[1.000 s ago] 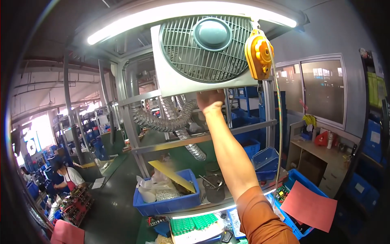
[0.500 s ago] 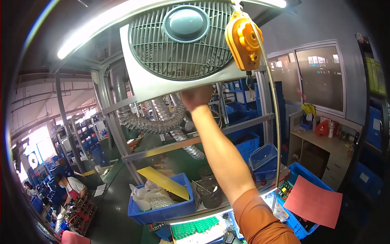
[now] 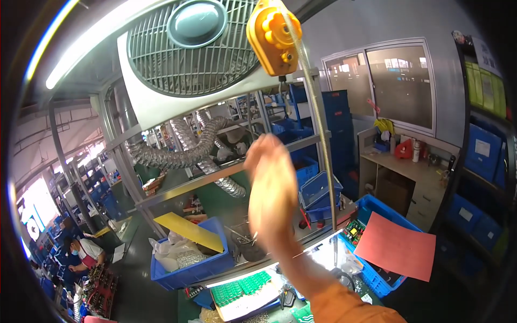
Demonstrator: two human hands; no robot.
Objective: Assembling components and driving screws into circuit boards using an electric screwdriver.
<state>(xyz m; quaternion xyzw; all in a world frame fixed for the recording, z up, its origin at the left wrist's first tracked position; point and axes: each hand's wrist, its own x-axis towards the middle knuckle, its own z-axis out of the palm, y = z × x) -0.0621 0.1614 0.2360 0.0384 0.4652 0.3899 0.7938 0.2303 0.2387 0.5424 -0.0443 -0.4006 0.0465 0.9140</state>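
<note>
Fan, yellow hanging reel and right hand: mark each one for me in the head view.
Fan [image 3: 188, 54]: head view, on its front grille.
Yellow hanging reel [image 3: 271, 40]: head view, on its housing.
Right hand [image 3: 273, 188]: head view, on its blurred middle.

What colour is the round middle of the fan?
The fan's round middle is a greyish teal; it shows best in the head view.

A smooth grey wall [image 3: 371, 24] carries a white-framed sliding window [image 3: 401, 89] with two panes, and beneath it stands a beige flat-topped desk [image 3: 404, 169] with drawers. A long, glowing white tube light [image 3: 81, 51] slants across the upper left; a bright window [image 3: 43, 202] glares far left
</note>
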